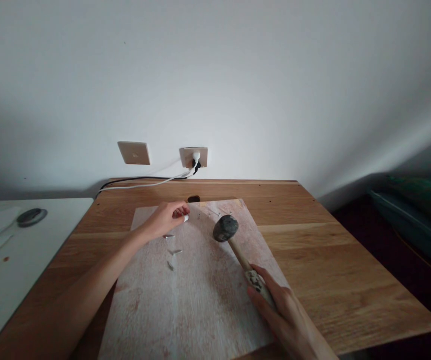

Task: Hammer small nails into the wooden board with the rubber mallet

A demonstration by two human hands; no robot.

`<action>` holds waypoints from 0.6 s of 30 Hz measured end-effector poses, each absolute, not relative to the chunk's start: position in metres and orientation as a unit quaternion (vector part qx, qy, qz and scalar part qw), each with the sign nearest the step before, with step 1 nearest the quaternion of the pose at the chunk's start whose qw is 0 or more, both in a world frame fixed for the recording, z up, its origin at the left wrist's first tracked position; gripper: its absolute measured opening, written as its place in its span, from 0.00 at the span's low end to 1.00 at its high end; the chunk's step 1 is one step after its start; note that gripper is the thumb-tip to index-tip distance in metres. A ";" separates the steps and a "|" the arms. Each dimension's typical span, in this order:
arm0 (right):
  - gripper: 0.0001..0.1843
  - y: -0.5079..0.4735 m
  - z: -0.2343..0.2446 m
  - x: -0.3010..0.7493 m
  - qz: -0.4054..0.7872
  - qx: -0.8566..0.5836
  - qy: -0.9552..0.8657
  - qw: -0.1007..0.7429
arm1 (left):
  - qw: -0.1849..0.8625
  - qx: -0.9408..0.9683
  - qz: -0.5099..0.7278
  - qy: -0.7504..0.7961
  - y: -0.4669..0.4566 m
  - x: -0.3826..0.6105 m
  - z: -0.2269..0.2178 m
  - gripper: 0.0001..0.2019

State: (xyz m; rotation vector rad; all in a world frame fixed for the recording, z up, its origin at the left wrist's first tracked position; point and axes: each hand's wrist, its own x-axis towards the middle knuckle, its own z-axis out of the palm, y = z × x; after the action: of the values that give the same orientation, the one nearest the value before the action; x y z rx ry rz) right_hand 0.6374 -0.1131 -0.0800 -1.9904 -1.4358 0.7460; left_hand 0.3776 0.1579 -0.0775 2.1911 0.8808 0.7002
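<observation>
A rubber mallet [226, 228] with a black head and a pale wooden handle is in my right hand [281, 305], whose fingers wrap round the worn, patterned grip. Its head hovers over or rests on the whitish, reddish-stained board [196, 300]; I cannot tell which. My left hand [172, 215] is over the board's far left part with fingers curled in a pinch. Something small and white shows at the fingertips, too small to name. Below that hand lie small shiny metal pieces [175, 252], perhaps nails or screws. Several thin nails [214, 213] appear beyond the mallet head.
The board lies on a wooden table [324, 270] against a white wall. A cable hole [194, 199] is near the back edge. Black and white cables [144, 186] run to a wall socket [187, 157]. A white surface [9, 280] at left holds a dark round object [32, 217].
</observation>
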 end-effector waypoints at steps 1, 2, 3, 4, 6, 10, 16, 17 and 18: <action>0.35 -0.113 -0.080 0.637 0.277 -0.744 -0.536 0.287 | 0.333 0.839 0.268 0.338 0.158 0.378 -0.078 0.06; 0.35 -0.113 -0.080 0.636 0.275 -0.745 -0.535 0.289 | 0.331 0.839 0.269 0.338 0.158 0.378 -0.078 0.05; 0.34 -0.113 -0.080 0.636 0.272 -0.745 -0.535 0.291 | 0.328 0.839 0.270 0.339 0.158 0.378 -0.079 0.06; 0.35 -0.112 -0.080 0.636 0.271 -0.746 -0.535 0.292 | 0.322 0.841 0.271 0.340 0.157 0.379 -0.079 0.06; 0.35 -0.111 -0.080 0.638 0.274 -0.746 -0.536 0.285 | 0.310 0.843 0.275 0.342 0.157 0.379 -0.080 0.06; 0.36 -0.111 -0.083 0.644 0.289 -0.737 -0.554 0.257 | 0.301 0.845 0.277 0.343 0.155 0.380 -0.081 0.05; 0.37 -0.113 -0.086 0.644 0.284 -0.737 -0.546 0.278 | 0.302 0.850 0.267 0.338 0.154 0.380 -0.081 0.06; 0.37 -0.113 -0.085 0.643 0.280 -0.740 -0.544 0.280 | 0.299 0.853 0.264 0.337 0.154 0.380 -0.081 0.06; 0.37 -0.113 -0.085 0.643 0.277 -0.743 -0.543 0.277 | 0.295 0.855 0.264 0.335 0.154 0.380 -0.082 0.07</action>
State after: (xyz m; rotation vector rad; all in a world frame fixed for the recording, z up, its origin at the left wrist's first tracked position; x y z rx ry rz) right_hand 0.6432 -0.1132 -0.0849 -1.9948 -1.4591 0.7435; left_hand 0.3802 0.1535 -0.0815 2.2755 0.8922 0.7015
